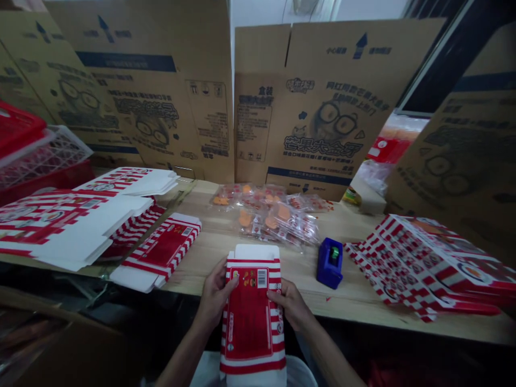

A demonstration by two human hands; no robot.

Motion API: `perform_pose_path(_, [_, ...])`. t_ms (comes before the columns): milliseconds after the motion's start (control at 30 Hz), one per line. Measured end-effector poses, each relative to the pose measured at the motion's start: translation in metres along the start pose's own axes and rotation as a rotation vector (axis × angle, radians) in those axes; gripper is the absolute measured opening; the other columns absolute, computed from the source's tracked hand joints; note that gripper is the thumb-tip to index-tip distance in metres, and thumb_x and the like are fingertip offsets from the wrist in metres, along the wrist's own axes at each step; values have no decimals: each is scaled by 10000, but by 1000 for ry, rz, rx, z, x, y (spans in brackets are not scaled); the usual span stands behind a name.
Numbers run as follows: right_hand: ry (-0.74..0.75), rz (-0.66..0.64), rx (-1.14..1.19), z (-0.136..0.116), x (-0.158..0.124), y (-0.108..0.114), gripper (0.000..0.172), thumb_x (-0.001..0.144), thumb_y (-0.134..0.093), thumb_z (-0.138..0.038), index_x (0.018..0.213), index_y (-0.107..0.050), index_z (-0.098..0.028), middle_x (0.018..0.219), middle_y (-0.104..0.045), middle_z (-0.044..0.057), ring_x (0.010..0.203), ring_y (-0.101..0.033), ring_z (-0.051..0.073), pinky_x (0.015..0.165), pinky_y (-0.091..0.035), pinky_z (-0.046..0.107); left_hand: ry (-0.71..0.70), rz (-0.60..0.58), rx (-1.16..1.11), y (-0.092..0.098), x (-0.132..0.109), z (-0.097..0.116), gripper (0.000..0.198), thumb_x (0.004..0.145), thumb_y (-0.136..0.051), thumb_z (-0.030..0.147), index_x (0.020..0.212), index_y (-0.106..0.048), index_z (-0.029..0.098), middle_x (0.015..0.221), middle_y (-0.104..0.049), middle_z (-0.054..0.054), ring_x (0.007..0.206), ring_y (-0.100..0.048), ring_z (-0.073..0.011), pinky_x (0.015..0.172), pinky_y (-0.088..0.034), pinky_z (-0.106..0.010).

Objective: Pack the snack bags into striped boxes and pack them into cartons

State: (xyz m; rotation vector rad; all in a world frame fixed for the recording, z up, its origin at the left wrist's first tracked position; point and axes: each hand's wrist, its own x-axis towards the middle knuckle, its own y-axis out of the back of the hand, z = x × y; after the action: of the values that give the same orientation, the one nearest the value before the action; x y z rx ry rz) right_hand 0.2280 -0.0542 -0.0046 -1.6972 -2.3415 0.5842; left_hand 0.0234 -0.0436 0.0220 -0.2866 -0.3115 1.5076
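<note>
A red-and-white striped carton [248,317] with a barcode on its face is held between my two hands at the table's front edge. My left hand [215,293] grips its left side, thumb on the front. On the opposite side my right hand [292,303] grips the edge, its thumb also on the printed face. White flaps show at the carton's top end. Behind it on the table lie clear packets [274,212] with orange pieces inside. A blue tape dispenser [329,262] stands to the right of the carton.
Flattened striped cartons [76,215] are stacked at the left, with another small pile [161,250] beside them. Striped printed packages [439,263] lie at the right. Large cardboard boxes [330,107] line the back, and a red crate [20,129] sits far left.
</note>
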Motion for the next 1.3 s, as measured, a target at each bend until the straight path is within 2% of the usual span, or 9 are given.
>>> perform_pose_path(167, [217,262,-186,-2,18,5,685,737,-785,-314,1352,-485,-333,1244,-631,54,975,-666,201,862,-537,362,31,-51,-34,12,16,-13,691,763,-735,283,1395,-462,222,1312,-618,-111,1170,-604,-269,951,-527,-372])
perform_pose_path(333, [187,333,-335,-6,28,15,464,756,-737,-452,1172,-669,-257,1146,-688,66,931,-666,230,815,-550,367,149,-106,-56,27,22,-24,667,716,-775,288,1330,-522,222,1215,-672,-87,1039,-661,-235,867,-550,-333])
perform_pose_path(467, [169,422,-408,-6,27,27,329,724,-743,-512,856,-750,-210,890,-718,60,820,-653,224,745,-540,344,188,-96,15,25,25,-31,416,744,-746,352,1113,-665,177,970,-734,-62,887,-671,-202,764,-536,-287])
perform_pose_path(667, [182,366,-406,-6,30,47,283,641,-822,-452,684,-706,-197,878,-682,47,834,-622,193,768,-496,308,146,64,68,13,44,-41,187,630,-761,316,657,-691,145,867,-717,-42,793,-632,-155,707,-479,-229])
perform_pose_path(833, [42,228,-237,-15,36,57,516,569,-879,-314,1034,-665,-251,755,-622,-36,679,-580,125,667,-468,253,302,-7,67,12,68,-42,277,530,-685,180,806,-688,155,680,-687,-7,569,-596,-134,551,-440,-231])
perform_pose_path(967, [-74,124,-260,-16,40,64,348,580,-862,-378,812,-699,-176,721,-645,-7,643,-572,126,650,-457,255,375,-129,130,14,74,-38,258,518,-680,187,757,-723,100,676,-712,-77,580,-619,-168,581,-461,-264])
perform_pose_path(1067, [-3,129,-357,-13,37,66,281,633,-834,-403,686,-683,-172,664,-615,-16,612,-557,119,621,-446,244,349,-165,214,17,67,-33,219,569,-719,250,740,-746,115,694,-726,-74,636,-632,-175,632,-469,-266])
perform_pose_path(1167, [91,97,-432,-13,31,64,261,691,-794,-429,718,-715,-181,837,-679,33,764,-628,166,712,-490,275,310,-208,309,19,60,-28,226,625,-749,323,760,-762,142,805,-752,-73,749,-653,-196,708,-479,-277])
perform_pose_path(1300, [114,105,-542,-16,27,59,311,800,-675,-489,770,-733,-185,899,-722,69,841,-658,205,747,-510,308,264,-269,445,15,61,-23,231,678,-726,372,643,-738,144,661,-717,-44,643,-619,-175,627,-454,-258])
